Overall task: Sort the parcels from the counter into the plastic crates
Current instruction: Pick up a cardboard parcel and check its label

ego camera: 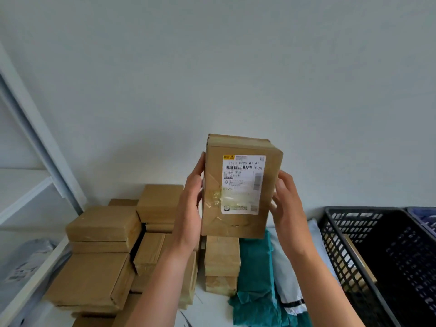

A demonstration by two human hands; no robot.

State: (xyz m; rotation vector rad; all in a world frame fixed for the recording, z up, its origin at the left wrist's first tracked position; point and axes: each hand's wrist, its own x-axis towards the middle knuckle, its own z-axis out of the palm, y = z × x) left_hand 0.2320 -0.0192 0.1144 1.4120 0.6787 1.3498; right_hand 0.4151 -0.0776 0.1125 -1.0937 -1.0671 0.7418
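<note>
Fingers: left fingers (197, 172) curled round the left edge of the cardboard parcel (236, 223), right fingers (283, 185) curled at its right edge, both gripping.
Left hand (190, 211): palm against the parcel's left side, forearm rising from the bottom of view.
Right hand (291, 208): close against the parcel's right side.
Cardboard parcel: upright, lifted clear above the counter (212, 310), white shipping label (243, 185) facing the camera, clear tape across the front.
Parcel stack (101, 256): brown boxes piled on the counter, left of and below the hands.
Mailers: green bag (254, 274) and pale grey bag (290, 279) lying side by side, between stack and black crate (354, 223).
Black crate: at right, just beside the grey bag, brown cardboard showing through its wall.
Blue crate (422, 213): beyond the black one, only a corner visible.
Shelf frame (35, 138): white, far left.
</note>
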